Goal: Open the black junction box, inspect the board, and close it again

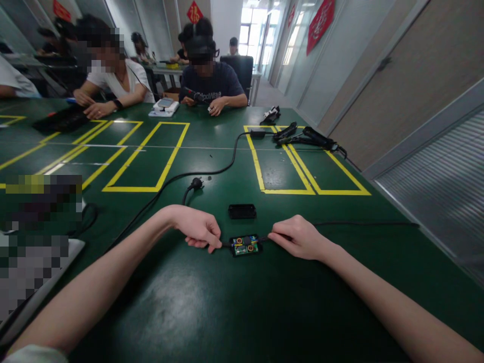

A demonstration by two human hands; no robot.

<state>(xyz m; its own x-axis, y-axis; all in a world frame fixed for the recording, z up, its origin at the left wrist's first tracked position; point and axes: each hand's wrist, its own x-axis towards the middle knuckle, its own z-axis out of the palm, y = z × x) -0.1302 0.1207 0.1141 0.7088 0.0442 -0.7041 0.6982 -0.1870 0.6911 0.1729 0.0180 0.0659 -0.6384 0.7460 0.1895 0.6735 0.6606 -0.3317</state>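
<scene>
A small black plastic housing (232,252) lies uncovered on the green table, showing a circuit board (241,249) with copper-coloured coils and coloured wires. From its left end comes a black power cable (226,245), pinched between the thumb and fingers of my left hand (200,231). On the other side my right hand (297,237) has its fingertips closed on the cable (264,239) where it leaves the housing. Just behind the housing rests a black cover (242,211), hollow side up. Beyond my left wrist lies a black plug (196,183) with its prongs pointing right.
A long black cable (196,174) crosses the green table (212,312) to an inline box (257,134). Black tool-like parts (317,138) lie at the far right among yellow tape outlines (287,192). Across the table, two people work near a white scale (164,107).
</scene>
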